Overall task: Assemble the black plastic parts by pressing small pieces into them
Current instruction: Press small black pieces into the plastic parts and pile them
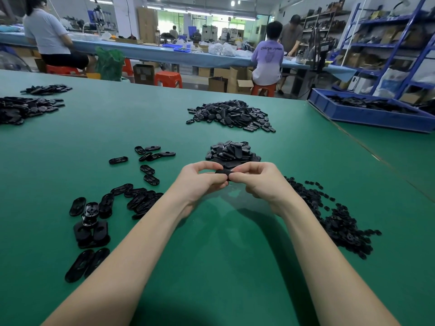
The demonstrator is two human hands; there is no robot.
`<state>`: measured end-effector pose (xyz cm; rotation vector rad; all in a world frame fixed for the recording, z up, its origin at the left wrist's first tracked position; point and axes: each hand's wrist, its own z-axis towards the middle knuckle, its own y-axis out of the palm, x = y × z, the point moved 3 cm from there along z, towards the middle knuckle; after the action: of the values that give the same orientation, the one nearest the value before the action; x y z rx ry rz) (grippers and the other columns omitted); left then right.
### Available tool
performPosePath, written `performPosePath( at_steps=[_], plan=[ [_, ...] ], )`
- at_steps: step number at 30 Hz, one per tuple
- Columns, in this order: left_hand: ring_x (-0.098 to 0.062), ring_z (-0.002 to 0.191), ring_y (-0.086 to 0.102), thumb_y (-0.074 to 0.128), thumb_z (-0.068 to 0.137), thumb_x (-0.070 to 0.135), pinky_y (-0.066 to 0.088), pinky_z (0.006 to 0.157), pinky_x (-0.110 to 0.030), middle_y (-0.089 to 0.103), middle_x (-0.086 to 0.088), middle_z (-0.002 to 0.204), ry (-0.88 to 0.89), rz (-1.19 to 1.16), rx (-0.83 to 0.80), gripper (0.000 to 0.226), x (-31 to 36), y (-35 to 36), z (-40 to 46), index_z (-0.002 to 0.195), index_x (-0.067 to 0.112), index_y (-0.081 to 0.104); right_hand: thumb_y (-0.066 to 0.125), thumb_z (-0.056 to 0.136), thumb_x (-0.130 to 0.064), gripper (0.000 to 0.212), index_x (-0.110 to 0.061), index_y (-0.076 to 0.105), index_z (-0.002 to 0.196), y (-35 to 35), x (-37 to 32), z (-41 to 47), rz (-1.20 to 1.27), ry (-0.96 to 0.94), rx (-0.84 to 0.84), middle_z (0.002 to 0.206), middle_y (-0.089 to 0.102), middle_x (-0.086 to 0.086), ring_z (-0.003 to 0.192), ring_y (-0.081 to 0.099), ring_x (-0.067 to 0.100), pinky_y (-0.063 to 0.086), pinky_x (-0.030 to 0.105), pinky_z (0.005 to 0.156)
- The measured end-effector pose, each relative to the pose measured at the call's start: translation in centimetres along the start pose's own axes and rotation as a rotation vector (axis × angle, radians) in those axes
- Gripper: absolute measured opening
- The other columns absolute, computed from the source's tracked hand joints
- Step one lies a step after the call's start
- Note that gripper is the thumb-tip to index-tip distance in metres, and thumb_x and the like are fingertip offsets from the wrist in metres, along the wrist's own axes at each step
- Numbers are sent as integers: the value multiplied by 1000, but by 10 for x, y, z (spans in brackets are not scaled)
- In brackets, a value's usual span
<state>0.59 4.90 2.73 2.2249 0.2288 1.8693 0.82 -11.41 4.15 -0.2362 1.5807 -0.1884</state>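
Black plastic part [223,172], frame center above green counter [211,231], pinched btwn left hand [200,178] & right hand [255,178]; prob light, stiff, slick — grip by ends, thumbs pressing middle.

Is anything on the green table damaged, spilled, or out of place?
Nothing stands out. Both hands, left hand and right hand, hold one black part; the other parts lie in loose heaps on the table.
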Motion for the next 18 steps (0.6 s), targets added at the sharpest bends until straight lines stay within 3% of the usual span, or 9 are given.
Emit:
performPosePath(
  at_steps=[8,18],
  plan=[
    [-19,68,72,68,84,-12,60,70,-21,75,-14,81,24,66,-8,21,-3,0,1,96,5,66,79,83,-11,16,-18,68,74,4,4,4,-62,-4,41,49,55,-17,39,42,-3,33,10,42],
    [-19,70,71,69,85,-9,58,69,-19,73,-20,90,28,113,-15,19,-5,1,1,100,3,67,81,79,-14,15,-17,67,74,6,8,4,-76,-16,71,56,55,-11,43,43,-2,35,10,46]
  ],
)
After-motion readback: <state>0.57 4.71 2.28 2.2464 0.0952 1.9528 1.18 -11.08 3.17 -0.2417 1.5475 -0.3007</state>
